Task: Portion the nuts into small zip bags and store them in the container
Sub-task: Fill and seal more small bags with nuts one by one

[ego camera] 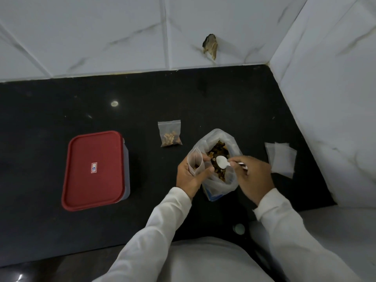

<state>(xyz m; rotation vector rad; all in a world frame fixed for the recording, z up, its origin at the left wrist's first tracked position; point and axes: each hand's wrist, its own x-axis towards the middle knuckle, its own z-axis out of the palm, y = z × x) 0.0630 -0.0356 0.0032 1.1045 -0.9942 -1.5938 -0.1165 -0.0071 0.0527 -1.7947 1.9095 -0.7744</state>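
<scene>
left hand [191, 176] fingers grip the small zip bag [195, 161], right hand [253, 176] pinches the spoon [222, 161] over the nut bag [219, 159]; a narrow mouth risks spilling nuts on the table [142, 98].

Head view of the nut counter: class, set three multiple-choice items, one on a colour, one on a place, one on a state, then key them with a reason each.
1. The container lid is:
A. red
B. blue
C. green

2. The filled zip bag lies:
A. on the container lid
B. on the counter, beyond the big nut bag
C. on the floor

3. The right hand:
A. lies flat on the counter
B. lifts the container lid
C. holds a white spoon over the big nut bag

Answers:
1 A, the lid shows plain red.
2 B, it lies on the dark counter past the big bag.
3 C, the fingers curl round the spoon's handle and its bowl is over the nuts.
</scene>
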